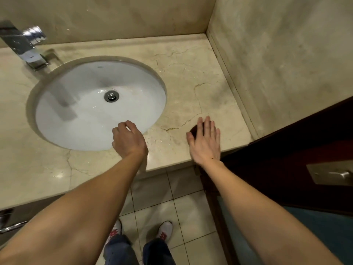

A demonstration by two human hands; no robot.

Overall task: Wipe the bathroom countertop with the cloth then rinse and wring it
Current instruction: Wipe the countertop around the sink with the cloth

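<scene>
Down at the marble table (191,77), the person's right hand (205,142) lies flat with the fingers (207,125) spread wide and straight, pressing on a dark cloth (194,130). Only a small dark patch of that cloth shows, peeking out past the thumb and under the fingertips, near the front right corner of the table and close to a long crack in the stone. Nothing is gripped; the palm simply covers it.

To the left, the left hand (129,139) hangs over the front rim of the white oval sink (80,119), fingers loosely curled downward and holding nothing. Whether its fingertips touch the basin I cannot tell. Both forearms are bare and reach in from the near edge.

Inside the sink, a metal drain plug (111,96) sits at the bottom. A chrome faucet (21,45) stands at the back left of the table, its spout pointing toward the basin. Beige stone walls close in the back and the right side.

Lower down, past the table's front edge, the tiled floor (191,211) shows, with a pair of white and red shoes (165,229) and blue trouser legs. A dark wooden door (286,159) with a metal handle stands on the right.
</scene>
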